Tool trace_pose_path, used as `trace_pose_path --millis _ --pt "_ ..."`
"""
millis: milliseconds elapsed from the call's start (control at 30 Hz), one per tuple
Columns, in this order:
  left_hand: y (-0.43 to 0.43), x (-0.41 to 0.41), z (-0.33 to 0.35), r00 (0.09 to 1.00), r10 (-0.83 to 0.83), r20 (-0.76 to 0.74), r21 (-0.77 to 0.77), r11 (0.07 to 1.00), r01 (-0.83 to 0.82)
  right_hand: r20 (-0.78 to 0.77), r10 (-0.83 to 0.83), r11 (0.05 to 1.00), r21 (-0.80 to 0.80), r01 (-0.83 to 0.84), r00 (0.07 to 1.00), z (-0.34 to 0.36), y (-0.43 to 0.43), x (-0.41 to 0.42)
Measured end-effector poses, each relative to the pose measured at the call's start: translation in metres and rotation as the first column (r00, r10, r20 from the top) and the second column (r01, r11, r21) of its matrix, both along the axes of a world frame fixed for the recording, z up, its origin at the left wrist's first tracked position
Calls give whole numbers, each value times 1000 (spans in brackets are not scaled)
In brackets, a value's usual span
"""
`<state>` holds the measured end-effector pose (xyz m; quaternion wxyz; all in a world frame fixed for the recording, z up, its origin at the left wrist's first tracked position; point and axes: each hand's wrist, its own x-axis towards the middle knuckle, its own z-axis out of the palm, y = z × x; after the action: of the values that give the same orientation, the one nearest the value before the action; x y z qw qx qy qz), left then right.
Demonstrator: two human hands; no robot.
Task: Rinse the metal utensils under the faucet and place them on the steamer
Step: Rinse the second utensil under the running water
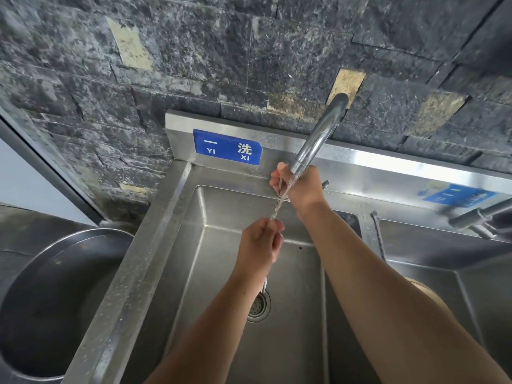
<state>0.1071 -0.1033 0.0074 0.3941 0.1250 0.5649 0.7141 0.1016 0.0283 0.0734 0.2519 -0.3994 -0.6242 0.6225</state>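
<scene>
Water runs from the faucet spout (315, 139) down into the left sink basin (221, 273). My left hand (260, 242) is closed in the stream on a metal utensil; its shiny end (264, 285) sticks out below my wrist. My right hand (300, 187) is higher, just beside the spout mouth, with its fingers curled on a thin metal utensil (279, 189) that hangs down towards my left hand. I cannot tell whether both hands hold the same piece. A large round metal vessel (55, 286) stands left of the sink.
The drain strainer (257, 304) lies in the basin floor under my left forearm. A second basin (443, 286) lies to the right behind a divider, with another tap (482, 220) above it. A blue label (227, 146) is on the steel backsplash below a dark stone wall.
</scene>
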Motion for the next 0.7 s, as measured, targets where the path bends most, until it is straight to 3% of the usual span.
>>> trace_pose_path --millis 167,433,600,700 --pt "-8 3 -4 1000 0 11 -6 1000 0 6 -12 1000 28 11 1000 -2 4 -6" --pt "-20 -1 -14 995 -41 -93 29 999 43 1 -10 1000 -4 10 1000 1 13 -13" --pt "-22 -4 -20 989 -77 -129 -1 997 78 -167 -96 968 -244 53 981 15 14 -20" --pt "-27 -1 -26 986 -110 -124 -26 994 108 -224 -163 955 -281 96 961 21 20 -20"
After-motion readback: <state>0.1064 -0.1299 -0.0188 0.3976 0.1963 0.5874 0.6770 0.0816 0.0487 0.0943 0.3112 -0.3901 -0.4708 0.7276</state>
